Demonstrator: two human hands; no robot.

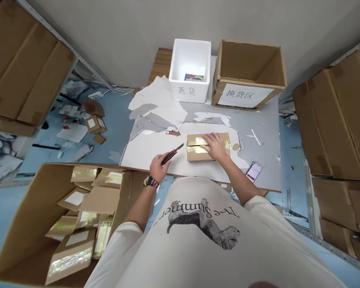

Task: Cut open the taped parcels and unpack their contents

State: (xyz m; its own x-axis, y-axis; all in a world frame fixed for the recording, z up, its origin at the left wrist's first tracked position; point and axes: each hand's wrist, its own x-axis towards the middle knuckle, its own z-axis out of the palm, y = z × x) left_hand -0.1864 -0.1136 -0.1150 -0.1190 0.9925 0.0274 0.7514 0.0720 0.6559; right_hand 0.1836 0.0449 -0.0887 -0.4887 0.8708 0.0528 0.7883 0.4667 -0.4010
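Observation:
My left hand (159, 166) is closed around a red and black utility knife (169, 157), its dark blade pointing up and to the right, short of the box. A small cardboard box (202, 155) with shiny tape and a white label lies on the table in front of me. Along its top runs a dark slit through the tape. My right hand (215, 146) rests on the right part of the box top, fingers spread over the label and pressing on the cardboard.
At the table's back stand a white foam box (189, 94) with a colourful packet (194, 77) inside and an open carton (247, 95). Torn paper (156, 94) covers the table (264, 140). A phone (253, 173) lies right. Lower left, a large carton (27, 208) holds several small boxes.

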